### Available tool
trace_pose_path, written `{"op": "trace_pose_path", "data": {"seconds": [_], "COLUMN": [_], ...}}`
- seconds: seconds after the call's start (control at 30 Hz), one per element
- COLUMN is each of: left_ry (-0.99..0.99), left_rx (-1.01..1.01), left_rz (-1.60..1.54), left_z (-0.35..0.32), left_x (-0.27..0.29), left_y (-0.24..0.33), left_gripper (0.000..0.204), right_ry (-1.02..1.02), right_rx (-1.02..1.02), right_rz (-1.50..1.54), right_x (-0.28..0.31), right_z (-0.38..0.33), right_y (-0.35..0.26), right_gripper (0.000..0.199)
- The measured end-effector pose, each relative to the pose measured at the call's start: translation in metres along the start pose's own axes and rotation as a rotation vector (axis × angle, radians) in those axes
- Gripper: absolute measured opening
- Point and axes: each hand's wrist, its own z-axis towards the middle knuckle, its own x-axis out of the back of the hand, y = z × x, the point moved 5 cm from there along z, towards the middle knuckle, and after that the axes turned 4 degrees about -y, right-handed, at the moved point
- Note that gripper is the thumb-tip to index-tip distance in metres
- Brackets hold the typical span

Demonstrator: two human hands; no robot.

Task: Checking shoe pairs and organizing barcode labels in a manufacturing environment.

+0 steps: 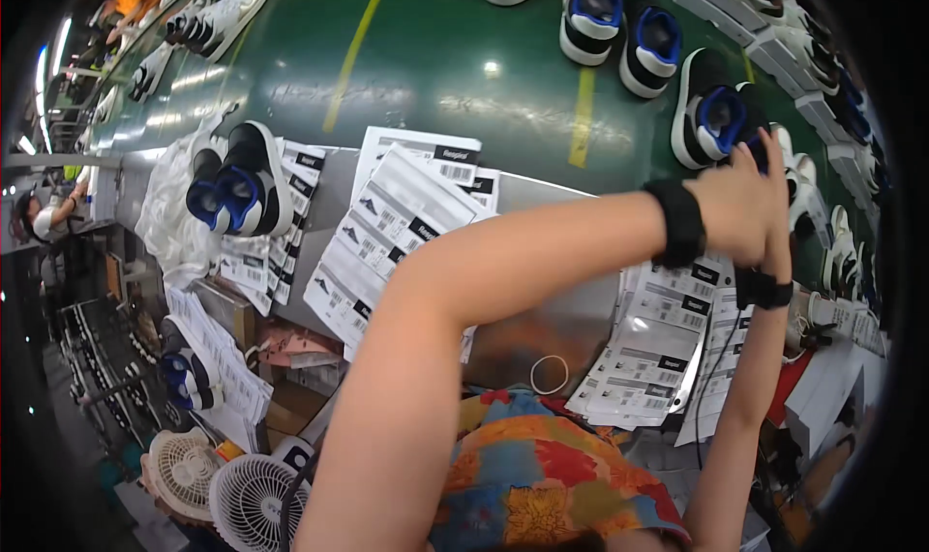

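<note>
My left hand [728, 208] reaches across to the right and overlaps my right hand [776, 179], touching or nearly touching it. My right fingers point up, stretched out. The left fingers are mostly hidden where the hands cross. A black band circles each wrist. Just beyond the hands stands a pair of black-and-white sneakers with blue lining: the left shoe [709, 117] shows well, while the other shoe [751, 112] is partly covered by my fingers. Whether my fingers touch it, I cannot tell. Printed label sheets [644, 349] lie below my left wrist.
Another sneaker pair [242, 184] sits at left beside crumpled white tissue [164, 199]. More label sheets [387, 233] are spread in the middle, near a white elastic ring [550, 374]. Shoes on boxes [789, 59] line the right; a green belt [435, 78] runs behind. Fans [254, 494] stand lower left.
</note>
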Motion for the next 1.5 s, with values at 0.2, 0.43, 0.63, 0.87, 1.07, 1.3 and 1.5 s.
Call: {"op": "trace_pose_path", "data": {"seconds": [0.2, 0.43, 0.63, 0.87, 1.07, 1.3, 1.5], "left_ry": [0.036, 0.481, 1.079, 1.115, 1.175, 0.911, 0.748], "left_rx": [0.432, 1.032, 0.767, 0.702, 0.499, 0.904, 0.081], "left_rz": [0.192, 0.482, -0.576, -1.039, -0.945, 0.512, -0.405], "left_z": [-0.256, -0.434, -0.487, -0.499, -0.482, -0.429, -0.341], "left_x": [0.109, 0.061, 0.040, 0.013, -0.004, 0.045, 0.095], "left_y": [0.007, -0.085, -0.082, -0.098, -0.096, -0.026, 0.045], "left_gripper": [0.043, 0.062, 0.050, 0.050, 0.037, 0.076, 0.073], "right_ry": [-0.183, -0.633, -0.638, -0.602, -0.349, -0.013, -0.252], "right_rx": [-0.264, 0.197, 0.259, 0.262, -0.057, 0.021, 0.241], "right_rz": [0.234, 0.316, 0.343, 0.262, 0.947, 0.908, 0.883], "right_x": [-0.001, -0.110, -0.190, -0.256, -0.180, 0.000, 0.018], "right_z": [-0.069, -0.061, -0.018, -0.006, -0.003, 0.006, -0.033], "right_y": [-0.080, -0.219, -0.240, -0.252, -0.250, -0.204, -0.253], "right_gripper": [0.040, 0.035, 0.037, 0.034, 0.023, 0.036, 0.037]}}
